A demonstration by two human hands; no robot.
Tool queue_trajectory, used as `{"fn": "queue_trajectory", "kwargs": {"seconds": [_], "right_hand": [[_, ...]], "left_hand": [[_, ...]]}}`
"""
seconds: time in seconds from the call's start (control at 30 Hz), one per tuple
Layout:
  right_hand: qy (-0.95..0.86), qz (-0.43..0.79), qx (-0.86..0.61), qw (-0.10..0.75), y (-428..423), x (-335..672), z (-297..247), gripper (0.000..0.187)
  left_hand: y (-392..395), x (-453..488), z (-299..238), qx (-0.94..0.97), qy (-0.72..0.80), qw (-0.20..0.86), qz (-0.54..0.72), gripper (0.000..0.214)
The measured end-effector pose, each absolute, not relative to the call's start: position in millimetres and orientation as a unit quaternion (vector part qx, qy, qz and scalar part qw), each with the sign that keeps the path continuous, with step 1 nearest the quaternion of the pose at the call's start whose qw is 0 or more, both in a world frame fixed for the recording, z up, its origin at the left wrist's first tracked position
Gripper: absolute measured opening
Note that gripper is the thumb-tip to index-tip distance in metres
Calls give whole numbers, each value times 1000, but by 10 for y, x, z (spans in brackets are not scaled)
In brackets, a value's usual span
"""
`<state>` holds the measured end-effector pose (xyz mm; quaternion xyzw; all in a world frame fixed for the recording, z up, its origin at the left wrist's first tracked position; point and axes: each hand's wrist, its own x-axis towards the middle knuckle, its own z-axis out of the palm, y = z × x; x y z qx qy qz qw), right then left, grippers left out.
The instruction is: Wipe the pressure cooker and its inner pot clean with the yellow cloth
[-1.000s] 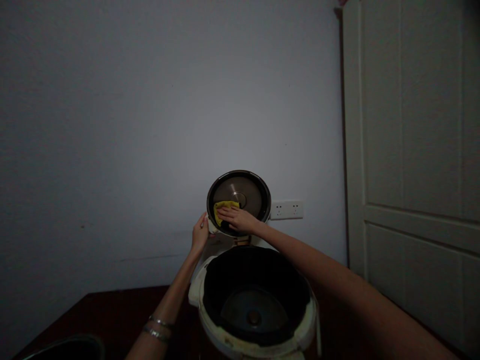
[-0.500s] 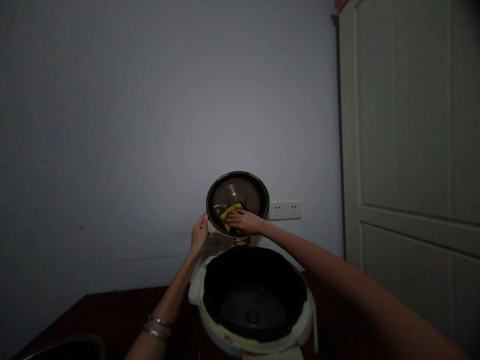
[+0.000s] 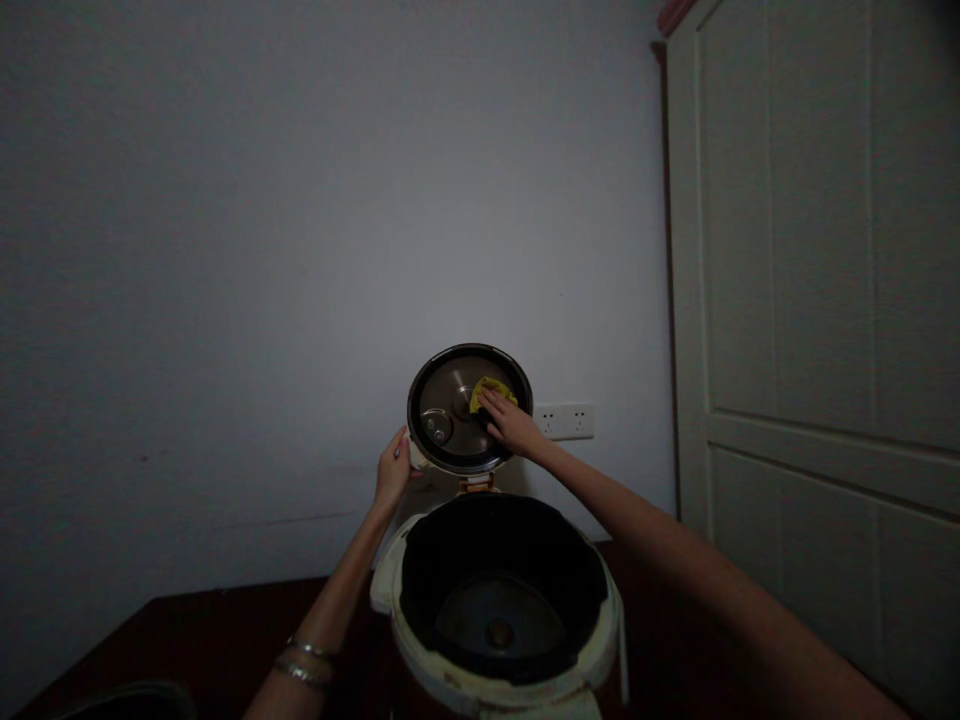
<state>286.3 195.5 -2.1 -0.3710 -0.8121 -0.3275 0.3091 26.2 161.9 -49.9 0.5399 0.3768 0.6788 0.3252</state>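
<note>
A white electric pressure cooker point(image 3: 431, 672) stands before me with its lid point(image 3: 442, 385) swung up on the hinge at the back. The dark inside of its body shows a round knob at the bottom centre. My left hand point(image 3: 393, 468) grips the left edge of the raised lid, fingers curled behind it. Against the lid's shiny inner face, right of its middle, my right hand point(image 3: 511, 422) presses a yellow cloth point(image 3: 491, 390). A small round valve part point(image 3: 436, 428) shows low on the left of that inner face.
Close behind the lid is a pale wall point(image 3: 300, 250) with a double socket point(image 3: 566, 421). A white panelled door point(image 3: 795, 300) is at the right. The cooker rests on a dark red table point(image 3: 225, 630); a dark rounded rim point(image 3: 127, 695) shows at bottom left.
My right hand has moved the yellow cloth up and to the right across the lid's inner face, uncovering the valve part. My left hand keeps its hold on the lid's edge.
</note>
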Motion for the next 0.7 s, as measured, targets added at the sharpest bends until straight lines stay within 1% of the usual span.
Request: {"fn": "queue_trajectory", "kwargs": {"seconds": [0.07,0.2,0.3,0.37,0.43,0.53,0.63,0.7], "right_hand": [[-797,-328,-384,332,1986,2664,143,62],[-803,-332,-373,326,1991,2307,421,58],[-826,-332,-349,292,1963,2172,356,55],[-853,-334,-316,247,1940,2146,199,55],[-865,-332,-300,225,1918,2142,51,56],[-867,-323,-307,222,1897,2132,20,55],[-864,-323,-314,225,1894,2124,227,52],[-852,-324,-332,244,1903,2153,386,51]], "left_hand": [[1597,268,-488,537,373,322,685,41],[1595,278,-479,524,371,322,696,40],[1619,283,-484,517,376,319,700,40],[1639,284,-489,516,384,319,696,42],[1655,283,-495,520,390,318,690,43],[1666,277,-504,533,389,307,686,44],[1666,269,-515,543,385,299,683,44],[1660,264,-520,540,382,307,684,44]]}}
